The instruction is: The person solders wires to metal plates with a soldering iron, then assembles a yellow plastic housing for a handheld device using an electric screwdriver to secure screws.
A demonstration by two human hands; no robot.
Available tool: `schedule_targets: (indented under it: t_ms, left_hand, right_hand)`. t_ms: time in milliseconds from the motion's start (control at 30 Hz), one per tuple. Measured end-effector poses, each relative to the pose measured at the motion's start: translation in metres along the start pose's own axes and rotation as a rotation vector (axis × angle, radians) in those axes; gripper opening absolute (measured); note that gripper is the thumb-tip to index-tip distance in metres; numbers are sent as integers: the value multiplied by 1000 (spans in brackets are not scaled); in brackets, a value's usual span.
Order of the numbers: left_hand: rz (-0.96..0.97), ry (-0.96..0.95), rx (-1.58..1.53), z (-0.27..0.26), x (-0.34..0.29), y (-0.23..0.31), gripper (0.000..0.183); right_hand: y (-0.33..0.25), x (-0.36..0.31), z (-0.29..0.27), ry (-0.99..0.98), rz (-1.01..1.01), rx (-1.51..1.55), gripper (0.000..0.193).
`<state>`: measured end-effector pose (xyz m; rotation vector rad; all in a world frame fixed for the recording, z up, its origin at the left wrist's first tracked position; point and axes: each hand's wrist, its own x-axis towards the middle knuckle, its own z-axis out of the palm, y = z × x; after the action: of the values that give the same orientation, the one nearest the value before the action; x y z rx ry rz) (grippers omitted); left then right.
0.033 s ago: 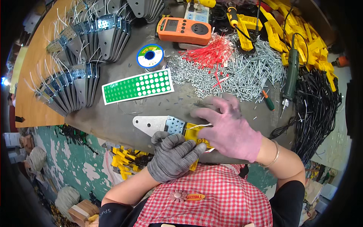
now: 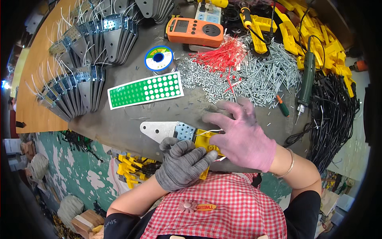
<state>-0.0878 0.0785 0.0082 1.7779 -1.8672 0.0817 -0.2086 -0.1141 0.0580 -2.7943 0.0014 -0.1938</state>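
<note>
My left hand [image 2: 181,163], in a grey knit glove, has its fingers closed over a yellow plastic housing [image 2: 202,140] near the table's front edge. Joined to the housing's left end is a flat grey metal plate [image 2: 157,130] with holes and a bluish perforated section [image 2: 184,132]. White wires [image 2: 211,132] come out of the housing on its right side. My right hand [image 2: 242,137], in a pink glove with darkened fingertips, lies over the housing's right end. Its fingers are spread apart, and the thumb is beside the housing; whether they touch is hard to see.
Beyond my hands lie a green-and-white sticker sheet [image 2: 145,91], a solder spool [image 2: 158,58], an orange meter [image 2: 194,31], red-and-white small parts [image 2: 223,55] and heaped screws [image 2: 266,71]. A green electric screwdriver [image 2: 306,75] hangs right, near black cables [image 2: 332,119]. Metal plates [image 2: 89,87] stack left.
</note>
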Motion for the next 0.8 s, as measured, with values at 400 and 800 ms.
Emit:
schedule_targets:
  t_ms: [400,800]
  left_hand:
    - [42,-50,71,10,-7,3,36]
    - [42,-29,150,18,-11,7,28]
  right_hand:
    - [-6,-1,6,-130,67,74,15]
    - [19,-74,-35,184,514,-295,45]
